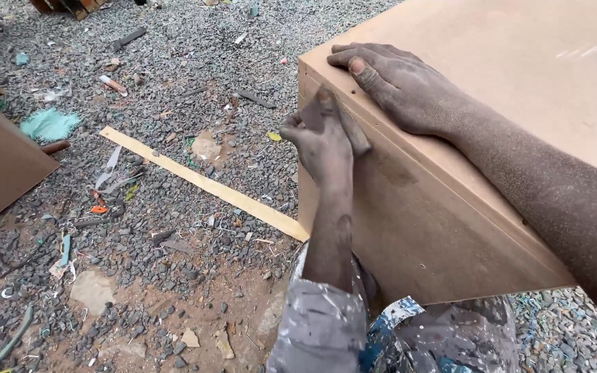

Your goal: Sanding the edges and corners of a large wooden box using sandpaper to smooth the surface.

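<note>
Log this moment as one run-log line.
left hand: grips sanding block against box side | right hand: flat on wooden box top edge | ground: gravel, wood strip

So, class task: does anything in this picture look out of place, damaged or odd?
The gravel ground is strewn with scraps, and a long pale wood strip lies loose on it. A dark smudge marks the board box beside the sanding block in the left hand.
</note>
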